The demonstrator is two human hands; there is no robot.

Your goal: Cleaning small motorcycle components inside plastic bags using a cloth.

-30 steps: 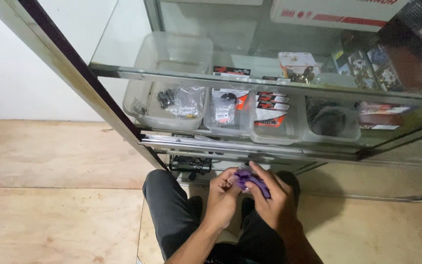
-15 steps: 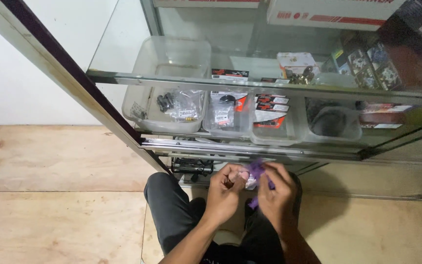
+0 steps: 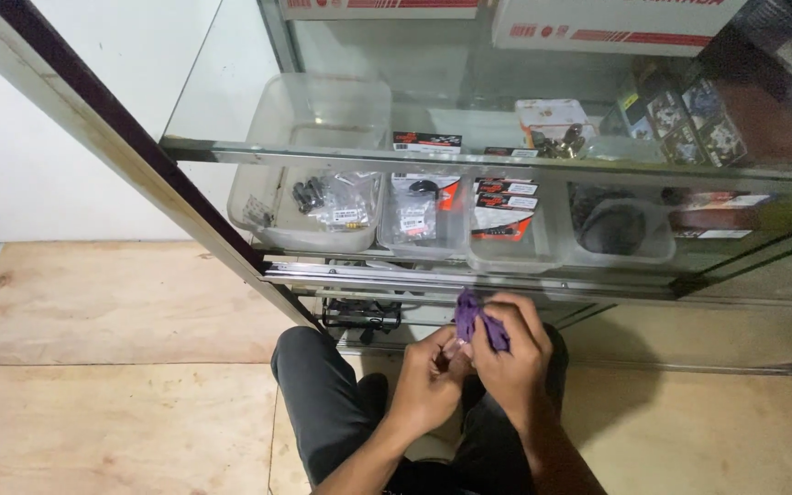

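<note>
Plywood floor [image 3: 112, 302] under me, glass display cabinet [image 3: 506, 165] ahead. Closest in, both hands meet over my knees: right hand [image 3: 511, 353] closed around a purple cloth [image 3: 471, 316], left hand [image 3: 428, 380] pinching something small and pale against it. Seems a wiping step; the next move calls for a steady pinch while turning the piece. Beyond my knuckles, clear bins [image 3: 318, 197] hold bagged parts. The pinched item is mostly hidden by fingers.
</note>
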